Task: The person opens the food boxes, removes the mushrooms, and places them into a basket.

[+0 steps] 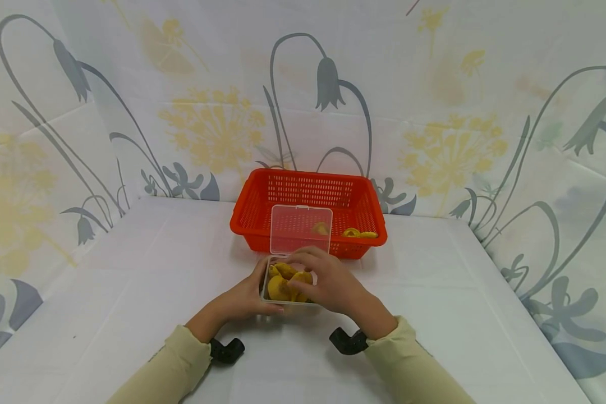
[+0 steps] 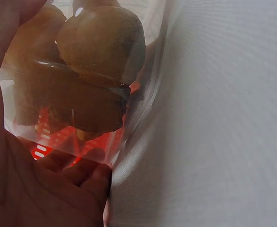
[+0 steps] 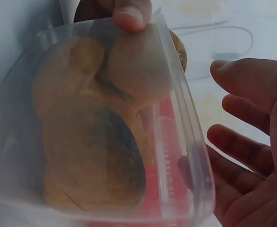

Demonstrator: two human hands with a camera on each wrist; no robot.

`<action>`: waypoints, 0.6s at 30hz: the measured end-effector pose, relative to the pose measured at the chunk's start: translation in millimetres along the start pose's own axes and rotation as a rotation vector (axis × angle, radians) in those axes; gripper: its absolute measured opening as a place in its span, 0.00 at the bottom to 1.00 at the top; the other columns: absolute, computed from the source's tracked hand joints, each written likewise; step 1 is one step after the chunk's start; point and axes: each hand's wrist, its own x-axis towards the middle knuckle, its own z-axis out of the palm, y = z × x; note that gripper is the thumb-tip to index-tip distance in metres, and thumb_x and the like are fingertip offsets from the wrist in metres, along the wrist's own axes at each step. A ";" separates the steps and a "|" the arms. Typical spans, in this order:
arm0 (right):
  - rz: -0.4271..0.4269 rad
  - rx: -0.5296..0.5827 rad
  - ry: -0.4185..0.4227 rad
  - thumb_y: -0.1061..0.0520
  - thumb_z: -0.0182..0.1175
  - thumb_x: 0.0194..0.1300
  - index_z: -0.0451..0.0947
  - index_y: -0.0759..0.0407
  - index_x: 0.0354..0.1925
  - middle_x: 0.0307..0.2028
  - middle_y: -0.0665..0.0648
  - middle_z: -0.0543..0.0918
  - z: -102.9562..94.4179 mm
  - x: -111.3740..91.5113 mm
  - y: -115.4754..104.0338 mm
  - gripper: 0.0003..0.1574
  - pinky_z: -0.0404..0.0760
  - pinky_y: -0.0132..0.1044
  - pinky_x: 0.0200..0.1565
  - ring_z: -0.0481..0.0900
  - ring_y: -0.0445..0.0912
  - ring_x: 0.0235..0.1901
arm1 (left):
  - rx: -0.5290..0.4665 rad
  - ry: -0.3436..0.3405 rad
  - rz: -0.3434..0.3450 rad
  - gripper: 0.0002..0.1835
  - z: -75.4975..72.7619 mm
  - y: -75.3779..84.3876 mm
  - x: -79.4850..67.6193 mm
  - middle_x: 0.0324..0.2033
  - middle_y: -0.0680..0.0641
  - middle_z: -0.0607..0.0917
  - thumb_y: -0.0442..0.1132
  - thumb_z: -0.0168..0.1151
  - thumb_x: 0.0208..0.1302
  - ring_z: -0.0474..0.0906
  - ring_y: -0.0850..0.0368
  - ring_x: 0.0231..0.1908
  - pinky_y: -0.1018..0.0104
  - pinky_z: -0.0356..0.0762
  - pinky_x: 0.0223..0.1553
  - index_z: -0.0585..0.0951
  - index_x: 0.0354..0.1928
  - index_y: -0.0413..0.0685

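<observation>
A clear plastic box (image 1: 266,297) with its hinged lid (image 1: 301,221) raised stands on the table in the head view. Inside lie several rounded yellow-brown pieces (image 1: 279,288), some with dark patches. My left hand (image 1: 249,294) grips the box at its left side, the thumb along the front wall; in the left wrist view the fingers (image 2: 89,177) curl near its lower edge. Over the right part of the box is my right hand (image 1: 328,280). Its thumb and fingers (image 3: 238,142) stand apart beside the rim in the right wrist view, with nothing between them.
Directly behind the box is a red perforated plastic basket (image 1: 242,210), with a few yellow pieces (image 1: 359,233) at its right end. The raised lid overlaps its front. A white cloth covers the table (image 1: 131,280), and a flower-patterned cloth (image 1: 222,67) hangs behind.
</observation>
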 end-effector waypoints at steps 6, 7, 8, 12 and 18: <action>-0.005 -0.007 -0.045 0.44 0.67 0.60 0.75 0.42 0.61 0.58 0.47 0.77 4.9 -0.2 -2.9 0.30 0.81 0.40 0.56 0.75 0.44 0.56 | -0.004 -0.003 0.003 0.58 0.0 -0.2 0.1 0.61 0.52 0.65 0.53 0.79 0.42 0.63 0.52 0.63 0.46 0.72 0.63 0.47 0.70 0.73; -0.002 -0.011 -0.052 0.44 0.66 0.60 0.74 0.42 0.61 0.58 0.47 0.76 5.7 -0.2 -3.4 0.30 0.80 0.40 0.56 0.75 0.44 0.57 | -0.009 -0.006 0.006 0.58 0.0 -0.3 0.0 0.61 0.52 0.65 0.52 0.78 0.43 0.63 0.52 0.63 0.47 0.72 0.63 0.47 0.70 0.73; 0.000 -0.015 -0.058 0.44 0.66 0.60 0.74 0.41 0.61 0.59 0.47 0.76 6.6 0.0 -3.8 0.31 0.80 0.40 0.56 0.75 0.44 0.57 | -0.012 -0.008 0.010 0.58 0.0 -0.3 -0.2 0.61 0.53 0.65 0.52 0.78 0.43 0.63 0.52 0.62 0.47 0.72 0.63 0.47 0.70 0.73; 0.006 -0.006 -0.079 0.43 0.66 0.61 0.73 0.41 0.62 0.61 0.48 0.75 9.7 0.5 -5.9 0.32 0.80 0.41 0.57 0.73 0.45 0.59 | -0.023 -0.018 0.030 0.57 0.0 -0.4 -0.4 0.60 0.53 0.66 0.51 0.78 0.44 0.64 0.53 0.62 0.48 0.72 0.63 0.47 0.69 0.74; -0.027 -0.001 -0.093 0.44 0.66 0.61 0.75 0.44 0.61 0.59 0.48 0.75 13.4 1.0 -8.3 0.30 0.79 0.41 0.57 0.73 0.44 0.59 | -0.024 -0.023 0.054 0.56 0.0 -1.7 0.7 0.59 0.53 0.67 0.51 0.78 0.44 0.65 0.53 0.60 0.50 0.73 0.62 0.48 0.69 0.73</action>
